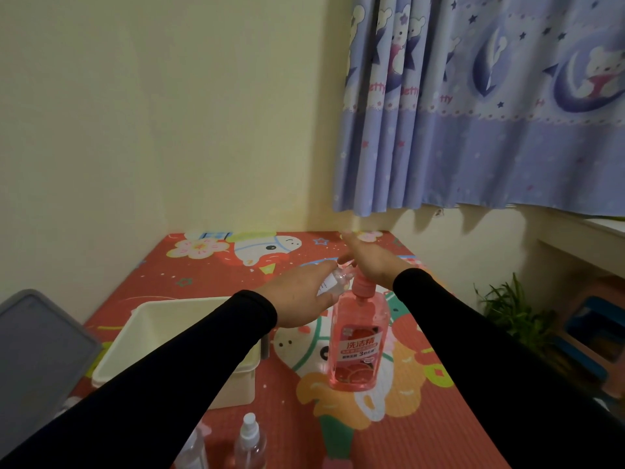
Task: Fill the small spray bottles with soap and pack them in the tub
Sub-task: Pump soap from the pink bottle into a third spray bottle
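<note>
A pink soap pump bottle (356, 340) stands upright on the red patterned mat (422, 418). My right hand (370, 260) lies flat on top of its pump head, fingers straight. My left hand (301, 296) grips a small clear spray bottle (338, 280), tilted with its open mouth next to the pump's nozzle. A cream tub (162, 333) sits to the left, partly hidden by my left sleeve. Another clear spray bottle with a white top (250, 441) stands at the near edge, with a second one (194, 450) beside it, half hidden by my sleeve.
A grey lid or bin (37, 353) lies at the far left. A blue cartoon curtain (490, 106) hangs at the upper right. A green plant (514, 313) and a blue-rimmed container (592, 336) stand on the right, off the mat.
</note>
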Tool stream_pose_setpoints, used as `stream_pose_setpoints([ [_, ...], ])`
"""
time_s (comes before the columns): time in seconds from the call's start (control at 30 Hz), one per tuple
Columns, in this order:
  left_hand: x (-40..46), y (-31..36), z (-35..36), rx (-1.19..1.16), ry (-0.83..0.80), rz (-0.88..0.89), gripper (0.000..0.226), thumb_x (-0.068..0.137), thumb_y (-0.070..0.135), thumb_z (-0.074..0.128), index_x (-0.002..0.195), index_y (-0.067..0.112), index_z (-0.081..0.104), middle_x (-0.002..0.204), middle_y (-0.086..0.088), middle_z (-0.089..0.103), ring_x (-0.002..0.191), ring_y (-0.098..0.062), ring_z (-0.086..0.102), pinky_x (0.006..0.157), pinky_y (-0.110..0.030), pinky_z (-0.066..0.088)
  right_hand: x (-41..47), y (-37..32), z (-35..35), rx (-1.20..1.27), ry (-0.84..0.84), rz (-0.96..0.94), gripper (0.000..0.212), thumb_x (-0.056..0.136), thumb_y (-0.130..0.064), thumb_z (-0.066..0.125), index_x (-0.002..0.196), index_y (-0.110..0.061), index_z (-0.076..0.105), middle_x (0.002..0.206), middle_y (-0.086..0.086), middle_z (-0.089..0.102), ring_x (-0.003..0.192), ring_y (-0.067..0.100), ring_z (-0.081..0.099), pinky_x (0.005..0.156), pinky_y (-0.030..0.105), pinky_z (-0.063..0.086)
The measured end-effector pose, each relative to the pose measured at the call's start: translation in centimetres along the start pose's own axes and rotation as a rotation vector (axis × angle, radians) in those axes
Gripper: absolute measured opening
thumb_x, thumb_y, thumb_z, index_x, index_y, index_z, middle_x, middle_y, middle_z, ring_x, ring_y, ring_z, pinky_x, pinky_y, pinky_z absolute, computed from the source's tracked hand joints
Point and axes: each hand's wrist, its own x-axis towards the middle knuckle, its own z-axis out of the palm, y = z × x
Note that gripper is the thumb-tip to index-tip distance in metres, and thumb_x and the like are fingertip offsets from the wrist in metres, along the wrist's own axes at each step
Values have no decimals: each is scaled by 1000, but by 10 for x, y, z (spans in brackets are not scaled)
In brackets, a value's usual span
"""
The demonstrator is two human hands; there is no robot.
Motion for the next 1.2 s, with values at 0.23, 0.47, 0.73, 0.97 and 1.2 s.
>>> stream_pose_setpoints([
  [0.23,-2,5,-7,-29,11,0,50,99,45,43,144,28,31,143,0,48,123,-20,49,95,-32,40,2,-3,-4,67,5,-7,79,91,-71,17,112,-14,68,129,7,61,118,23,55,109,45,36],
  [0.47,-1,4,-4,-50,20,17,51,99,45,42,145,29,29,142,0,49,121,-20,50,92,-31,40,0,-1,-4,119,14,10,79,92,-69,18,112,-12,69,127,5,62,117,22,54,109,43,35],
  [0.73,2,-4,2,-55,-4,-18,54,98,43,45,146,24,30,144,-2,46,124,-21,48,86,-27,35,-3,-2,-2,45,34,1,79,94,-67,16,117,-12,67,128,5,62,117,21,54,109,42,34],
  [0.97,-1,4,-7,-156,49,-45,40,96,43,50,132,28,40,118,3,55,95,-18,58,75,-29,46,-16,-15,-11,63,99,-51,77,96,-64,16,120,-9,65,122,7,63,118,24,54,109,43,35],
  [1.2,-5,3,-8,-189,70,-85,33,92,49,53,117,29,44,107,0,60,92,-23,60,79,-38,50,-23,-16,-14,-58,265,-162,77,99,-56,14,108,-1,66,111,16,66,109,31,58,98,42,42],
])
